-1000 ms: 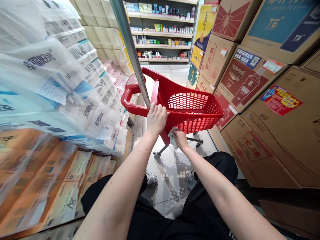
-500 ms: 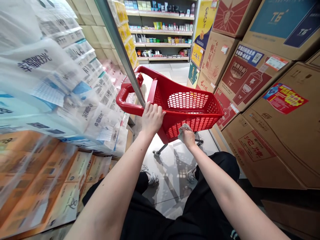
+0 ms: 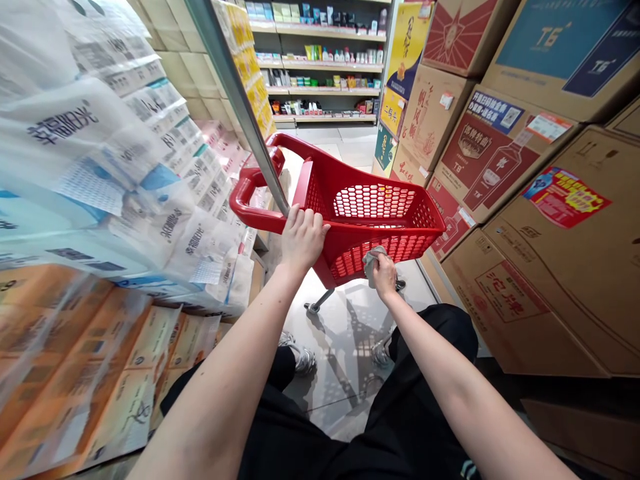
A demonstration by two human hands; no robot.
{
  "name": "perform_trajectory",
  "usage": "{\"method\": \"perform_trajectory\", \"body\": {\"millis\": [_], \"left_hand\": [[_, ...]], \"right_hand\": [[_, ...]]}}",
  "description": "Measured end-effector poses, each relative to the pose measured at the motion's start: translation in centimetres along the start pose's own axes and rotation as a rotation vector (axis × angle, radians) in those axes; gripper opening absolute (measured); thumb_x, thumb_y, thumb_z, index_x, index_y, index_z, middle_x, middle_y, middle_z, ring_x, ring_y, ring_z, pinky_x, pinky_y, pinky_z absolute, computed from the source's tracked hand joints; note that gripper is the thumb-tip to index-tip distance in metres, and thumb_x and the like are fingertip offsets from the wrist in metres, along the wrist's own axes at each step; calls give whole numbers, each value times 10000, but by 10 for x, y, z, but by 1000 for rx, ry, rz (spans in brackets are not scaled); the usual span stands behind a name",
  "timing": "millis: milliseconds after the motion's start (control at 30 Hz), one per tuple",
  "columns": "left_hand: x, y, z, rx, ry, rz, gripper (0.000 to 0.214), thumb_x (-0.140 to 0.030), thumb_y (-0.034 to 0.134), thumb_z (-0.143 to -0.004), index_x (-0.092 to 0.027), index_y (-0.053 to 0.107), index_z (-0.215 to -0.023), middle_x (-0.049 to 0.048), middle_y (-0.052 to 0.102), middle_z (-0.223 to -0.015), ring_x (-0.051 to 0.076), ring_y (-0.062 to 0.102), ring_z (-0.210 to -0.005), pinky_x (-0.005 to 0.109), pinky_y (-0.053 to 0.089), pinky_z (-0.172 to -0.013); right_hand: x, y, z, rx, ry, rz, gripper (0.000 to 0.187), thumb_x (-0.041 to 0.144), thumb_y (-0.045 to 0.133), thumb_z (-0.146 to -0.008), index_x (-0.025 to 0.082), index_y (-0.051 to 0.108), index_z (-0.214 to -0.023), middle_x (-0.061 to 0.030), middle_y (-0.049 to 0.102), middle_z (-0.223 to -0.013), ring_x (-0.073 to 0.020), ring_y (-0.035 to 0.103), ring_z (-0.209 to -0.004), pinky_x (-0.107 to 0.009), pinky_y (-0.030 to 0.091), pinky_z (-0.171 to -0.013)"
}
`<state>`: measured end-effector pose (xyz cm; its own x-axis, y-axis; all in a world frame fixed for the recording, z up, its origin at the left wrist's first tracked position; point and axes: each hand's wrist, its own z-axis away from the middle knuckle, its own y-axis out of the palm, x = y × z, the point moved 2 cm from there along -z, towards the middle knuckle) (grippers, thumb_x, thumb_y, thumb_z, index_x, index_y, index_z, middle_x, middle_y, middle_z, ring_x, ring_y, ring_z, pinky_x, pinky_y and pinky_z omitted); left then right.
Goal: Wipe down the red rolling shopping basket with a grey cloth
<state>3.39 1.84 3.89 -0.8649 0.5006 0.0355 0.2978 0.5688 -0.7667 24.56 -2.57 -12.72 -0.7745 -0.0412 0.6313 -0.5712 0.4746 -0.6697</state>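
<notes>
A red plastic shopping cart (image 3: 400,203) stands on the tiled floor in front of me, with nothing visible in its basket. My left hand (image 3: 301,237) is closed over the near rim of the cart, right below a slanted metal pole (image 3: 235,100). My right hand (image 3: 384,270) is closed on a grey cloth (image 3: 373,257) and presses it against the outer mesh side of the basket, low on the near wall.
Wrapped packs of tissue paper (image 3: 100,200) are stacked high on the left. Brown cardboard cartons (image 3: 550,220) form a wall on the right. Store shelves with bottles (image 3: 325,73) stand at the far end. My knees and shoes (image 3: 303,357) are below.
My right hand has slid the cloth rightward along the basket's lower side. The cart and left hand shifted slightly left in view.
</notes>
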Motion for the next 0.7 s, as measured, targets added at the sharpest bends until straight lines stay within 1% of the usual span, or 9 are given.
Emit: {"method": "perform_trajectory", "body": {"millis": [67,133,267,333,433,500,533,600,700], "left_hand": [[0,0,0,6,4,0,261,-356,353,-927,-176,536,-879,115,579,-908,284,535,-1045,520,274,-1095],[1,0,-1,9,6,10,262,-358,349,-928,-177,532,-879,115,577,-908,286,533,-1046,522,273,-1095],[4,1,-2,-8,5,42,247,-368,362,-922,-185,525,-885,108,576,-907,286,532,-1050,531,262,-1099],[5,2,-1,-17,7,41,244,-377,374,-917,-188,523,-883,105,575,-903,287,533,-1049,531,264,-1098],[6,3,-1,-19,18,37,245,-382,376,-916,-189,523,-880,104,574,-900,287,533,-1044,531,276,-1092],[6,3,-1,-20,18,31,242,-377,374,-917,-189,521,-878,105,572,-901,286,534,-1041,530,283,-1087],[5,3,-1,-18,15,28,240,-373,374,-918,-188,521,-876,106,571,-902,285,535,-1040,528,286,-1086],[5,3,-1,-14,7,21,238,-365,372,-920,-185,521,-871,109,570,-900,283,536,-1037,525,288,-1084],[4,3,-2,-7,2,14,247,-360,361,-924,-182,524,-869,113,569,-901,284,536,-1036,525,289,-1081]], "right_hand": [[0,4,-5,39,12,27,389,96,393,-832,166,617,-1142,-91,671,-1066,-204,589,-1002,-324,423,-918],[0,5,-9,60,6,16,398,94,400,-828,172,611,-1156,-82,672,-1072,-197,597,-998,-316,423,-922],[-3,-5,-12,51,-70,-81,317,135,392,-854,194,653,-1023,-49,687,-1016,-176,610,-953,-285,430,-900],[-9,-12,-10,16,-68,-102,301,146,383,-856,189,651,-985,-52,686,-990,-179,605,-939,-291,430,-897],[-20,-20,-9,-68,10,-97,310,147,373,-845,163,616,-1037,-88,660,-1045,-196,583,-985,-326,420,-916],[-20,-24,-10,-79,24,-106,306,151,381,-835,153,595,-1054,-107,640,-1070,-203,571,-1005,-338,421,-916],[-16,-27,-11,-80,4,-119,296,153,384,-835,154,589,-1049,-110,633,-1071,-203,566,-1012,-339,422,-917],[2,-35,-17,-115,-72,-152,278,161,375,-854,159,576,-1046,-109,616,-1071,-202,550,-1039,-343,413,-937],[42,-50,-31,-220,-169,-146,303,188,324,-911,163,538,-1124,-120,578,-1109,-212,506,-1112,-392,367,-1001]]}}
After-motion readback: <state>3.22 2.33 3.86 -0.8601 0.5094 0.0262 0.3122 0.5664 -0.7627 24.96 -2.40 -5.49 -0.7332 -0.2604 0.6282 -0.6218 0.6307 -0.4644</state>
